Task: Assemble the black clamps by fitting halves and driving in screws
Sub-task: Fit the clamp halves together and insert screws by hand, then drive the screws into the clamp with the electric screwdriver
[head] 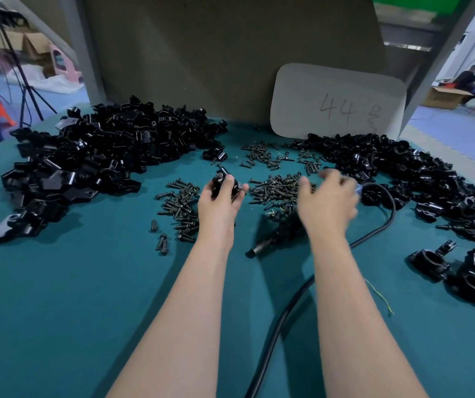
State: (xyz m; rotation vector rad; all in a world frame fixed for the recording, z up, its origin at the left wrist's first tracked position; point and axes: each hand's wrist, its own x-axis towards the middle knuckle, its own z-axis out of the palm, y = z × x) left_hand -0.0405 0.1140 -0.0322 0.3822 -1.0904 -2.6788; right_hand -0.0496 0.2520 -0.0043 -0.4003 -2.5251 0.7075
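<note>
My left hand (218,200) grips a black clamp (226,183) with a screw sticking out of its top, held above the green table. My right hand (326,200) is blurred and hovers over the middle pile of small dark screws (276,188), fingers spread and reaching toward the right heap; I cannot tell whether it holds anything. A large heap of black clamp halves (92,156) lies to the left. Another heap of black clamp halves (397,173) lies to the right. A black electric screwdriver (273,239) lies on the table under my right wrist.
The screwdriver's black cable (288,311) runs toward the near edge and loops right. More screws (180,208) lie left of my left hand and at the back (262,156). Assembled clamps (466,271) sit at the right. A cardboard sheet marked 44 (337,101) leans at the back.
</note>
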